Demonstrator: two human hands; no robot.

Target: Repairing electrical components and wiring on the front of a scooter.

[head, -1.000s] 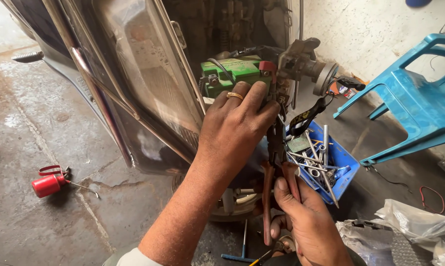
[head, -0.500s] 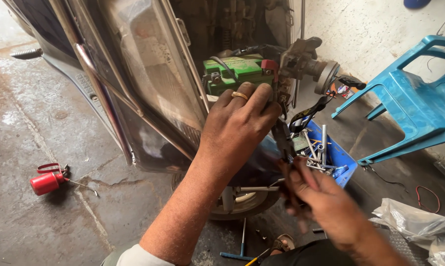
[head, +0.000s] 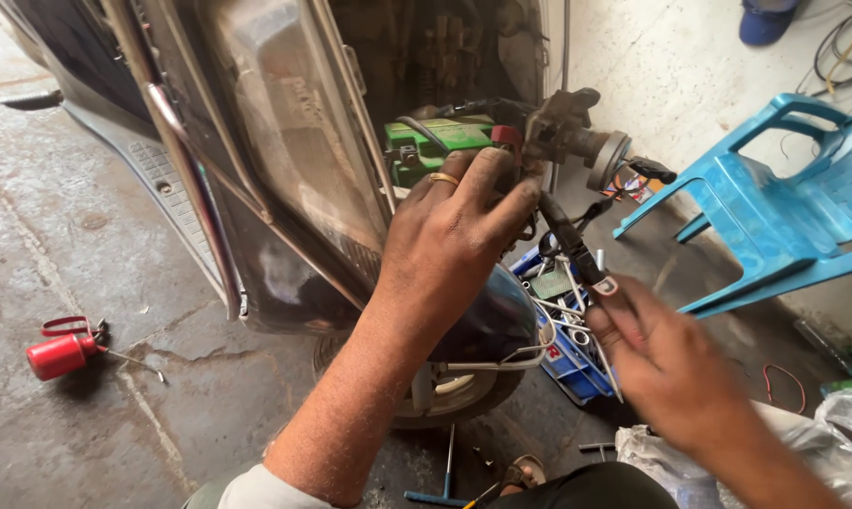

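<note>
while hands [head: 450, 250] work, blue chair [head: 794, 217] crowds right

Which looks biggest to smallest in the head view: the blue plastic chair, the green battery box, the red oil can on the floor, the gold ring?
1. Blue plastic chair
2. Green battery box, partly hidden by the left hand
3. Red oil can; close to the battery, so unsure
4. Gold ring

Scooter panel [head: 285, 179] blocks frame centre-left. Blue tool tray [head: 577, 353] and blue chair [head: 784, 217] crowd the right. Open floor [head: 77, 245] at left, bar a red oil can [head: 63, 353].
</note>
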